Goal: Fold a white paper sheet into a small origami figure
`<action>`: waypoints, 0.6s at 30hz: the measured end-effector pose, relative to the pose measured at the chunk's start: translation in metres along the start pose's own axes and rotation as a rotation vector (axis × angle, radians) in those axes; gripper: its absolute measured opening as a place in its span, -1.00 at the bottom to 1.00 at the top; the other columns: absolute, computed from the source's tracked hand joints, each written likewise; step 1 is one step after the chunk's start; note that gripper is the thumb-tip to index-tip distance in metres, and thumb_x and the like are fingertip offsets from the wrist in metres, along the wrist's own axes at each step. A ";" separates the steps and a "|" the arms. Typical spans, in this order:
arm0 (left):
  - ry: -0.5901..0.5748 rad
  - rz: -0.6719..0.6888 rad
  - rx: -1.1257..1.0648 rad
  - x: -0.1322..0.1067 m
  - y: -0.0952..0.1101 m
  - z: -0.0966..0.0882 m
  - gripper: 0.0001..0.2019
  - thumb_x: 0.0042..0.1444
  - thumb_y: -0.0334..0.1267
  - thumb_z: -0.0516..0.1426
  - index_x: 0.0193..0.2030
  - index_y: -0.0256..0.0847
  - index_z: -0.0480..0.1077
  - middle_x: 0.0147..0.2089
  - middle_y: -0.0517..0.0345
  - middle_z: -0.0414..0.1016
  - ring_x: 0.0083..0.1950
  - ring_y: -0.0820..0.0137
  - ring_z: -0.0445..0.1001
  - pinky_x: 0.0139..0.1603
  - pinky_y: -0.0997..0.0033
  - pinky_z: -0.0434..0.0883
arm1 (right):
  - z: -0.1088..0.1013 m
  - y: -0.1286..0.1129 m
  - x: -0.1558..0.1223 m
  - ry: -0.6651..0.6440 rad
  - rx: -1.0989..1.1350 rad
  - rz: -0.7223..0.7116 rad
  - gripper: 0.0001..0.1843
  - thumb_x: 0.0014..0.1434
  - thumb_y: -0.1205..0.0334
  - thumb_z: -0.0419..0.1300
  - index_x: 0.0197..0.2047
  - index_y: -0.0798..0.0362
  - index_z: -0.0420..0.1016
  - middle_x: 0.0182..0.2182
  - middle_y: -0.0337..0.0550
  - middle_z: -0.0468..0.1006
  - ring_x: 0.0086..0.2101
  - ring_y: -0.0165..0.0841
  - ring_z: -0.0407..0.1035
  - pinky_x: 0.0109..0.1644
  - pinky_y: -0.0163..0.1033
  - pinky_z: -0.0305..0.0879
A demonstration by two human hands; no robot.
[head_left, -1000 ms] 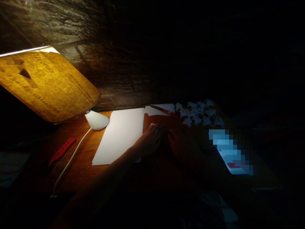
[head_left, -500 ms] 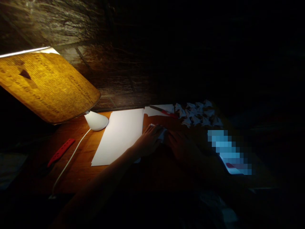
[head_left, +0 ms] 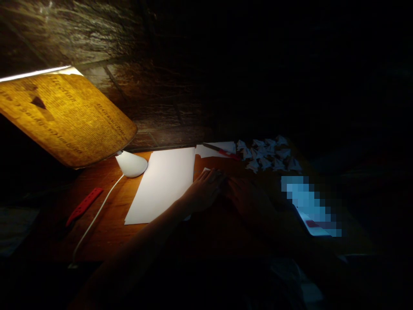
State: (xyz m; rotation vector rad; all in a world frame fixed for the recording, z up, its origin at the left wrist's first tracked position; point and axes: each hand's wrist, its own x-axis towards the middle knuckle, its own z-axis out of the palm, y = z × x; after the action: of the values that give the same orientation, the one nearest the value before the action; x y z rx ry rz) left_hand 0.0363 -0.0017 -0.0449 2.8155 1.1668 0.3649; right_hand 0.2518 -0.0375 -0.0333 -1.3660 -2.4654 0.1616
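Note:
In the dim middle of the table my left hand (head_left: 208, 187) has its fingers bent over a small piece of white paper (head_left: 206, 169), whose corner shows past the knuckles. My right hand (head_left: 241, 193) meets it from the right, fingers curled down and closed at the same spot. Most of the paper is hidden under both hands, and shadow blurs the fingertips. Just left of my left hand lies a stack of white sheets (head_left: 164, 183). Beyond the hands, a knife with a red handle (head_left: 226, 153) rests on smaller paper pieces (head_left: 211, 150).
Several folded paper shapes (head_left: 265, 162) lie at the back right. A phone with a lit screen (head_left: 311, 211) is on the right. On the left stand a lamp with a printed shade (head_left: 71, 120), its white cord (head_left: 97, 217) and a red-handled tool (head_left: 84, 206). A wall rises behind.
My hands have drawn closer together, and the white paper that showed between them is now mostly covered. The view has shifted very slightly.

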 end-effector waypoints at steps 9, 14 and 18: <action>-0.019 -0.022 0.024 0.000 -0.001 0.002 -0.45 0.32 -0.38 -0.01 0.44 -0.29 0.14 0.44 -0.26 0.22 0.44 -0.04 0.21 0.44 -0.26 0.19 | 0.016 0.040 0.001 0.442 0.309 0.140 -0.61 0.41 0.36 -0.08 0.14 0.09 0.49 0.06 0.04 0.58 0.06 -0.17 0.47 0.19 0.00 0.40; -0.020 -0.032 0.001 0.001 0.000 0.001 -0.42 0.31 -0.37 0.00 0.47 -0.25 0.11 0.42 -0.25 0.23 0.42 -0.01 0.23 0.43 -0.21 0.22 | 0.010 0.038 0.000 0.237 0.147 0.115 -0.47 0.28 0.54 -0.06 0.15 0.08 0.58 0.15 0.01 0.54 0.07 -0.19 0.45 0.16 -0.08 0.41; -0.025 -0.025 0.004 0.000 0.000 0.002 -0.42 0.30 -0.38 0.01 0.46 -0.28 0.12 0.43 -0.28 0.19 0.44 -0.04 0.18 0.43 -0.21 0.21 | 0.000 0.032 -0.001 0.078 0.038 0.145 -0.37 0.23 0.55 -0.01 0.23 -0.09 0.56 0.23 -0.07 0.47 0.02 -0.20 0.46 0.04 -0.12 0.44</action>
State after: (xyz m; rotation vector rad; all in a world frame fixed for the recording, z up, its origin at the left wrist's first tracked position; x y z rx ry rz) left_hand 0.0372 -0.0017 -0.0471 2.7977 1.1984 0.3258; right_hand 0.2778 -0.0210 -0.0416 -1.5062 -2.2889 0.1836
